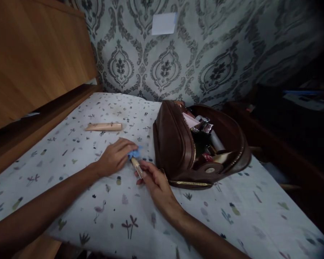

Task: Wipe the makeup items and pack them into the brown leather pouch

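Observation:
My left hand [116, 156] is closed on a crumpled blue cloth [135, 153], which touches one end of a small beige tube [136, 166]. The tube's clear lower end sits between the fingers of my right hand [156, 183], which grips it. Whether the tube is a makeup bottle I cannot tell for sure. Both hands are low over the patterned white sheet, left of a brown leather bag [172, 140]. Farther back on the left, a longer beige squeeze tube [105, 126] lies flat on its side.
The bag stands unzipped, with silver-topped items [203, 126], a white tube [217, 140] and other small things inside. A wooden cabinet [37, 54] borders the left side. Patterned wallpaper [166, 68] rises behind the sheet [102, 230]. Dark shelving lies beyond the right edge.

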`<state>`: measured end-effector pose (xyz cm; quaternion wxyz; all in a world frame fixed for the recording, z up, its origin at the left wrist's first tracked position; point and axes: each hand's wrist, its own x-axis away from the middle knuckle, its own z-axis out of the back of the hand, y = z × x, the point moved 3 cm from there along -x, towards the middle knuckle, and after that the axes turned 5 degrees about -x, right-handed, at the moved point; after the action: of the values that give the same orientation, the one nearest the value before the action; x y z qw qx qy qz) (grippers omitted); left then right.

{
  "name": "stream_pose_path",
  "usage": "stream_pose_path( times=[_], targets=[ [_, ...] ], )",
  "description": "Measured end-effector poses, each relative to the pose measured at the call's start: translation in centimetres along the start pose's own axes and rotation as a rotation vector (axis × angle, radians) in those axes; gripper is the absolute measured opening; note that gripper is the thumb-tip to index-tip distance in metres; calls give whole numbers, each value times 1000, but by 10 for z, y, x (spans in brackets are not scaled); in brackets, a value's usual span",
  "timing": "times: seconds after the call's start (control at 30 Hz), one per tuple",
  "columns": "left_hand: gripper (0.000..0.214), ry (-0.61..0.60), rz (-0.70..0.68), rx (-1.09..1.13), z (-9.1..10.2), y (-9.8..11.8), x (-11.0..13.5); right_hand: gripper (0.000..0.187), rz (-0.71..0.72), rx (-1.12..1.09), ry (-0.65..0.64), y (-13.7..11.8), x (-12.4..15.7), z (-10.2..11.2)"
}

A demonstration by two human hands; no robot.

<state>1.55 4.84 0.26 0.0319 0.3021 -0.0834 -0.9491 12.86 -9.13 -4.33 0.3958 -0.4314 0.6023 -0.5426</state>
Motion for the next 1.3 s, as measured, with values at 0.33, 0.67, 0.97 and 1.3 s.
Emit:
stream_pose_path(
  times=[0.33,0.67,0.97,1.3],
  targets=[
    [27,-144,-42,-145,-13,5,3,46,-66,-114,13,0,5,0],
    [29,-90,349,-13,-11,-38,10,63,-307,-548,144,-3,9,-8],
    [29,-49,77,116,2,-11,1,58,-360,-601,127,-11,9,-10],
    [30,-395,-31,194,-3,-5,1,63,-367,-666,154,-10,9,-12]
  ],
)
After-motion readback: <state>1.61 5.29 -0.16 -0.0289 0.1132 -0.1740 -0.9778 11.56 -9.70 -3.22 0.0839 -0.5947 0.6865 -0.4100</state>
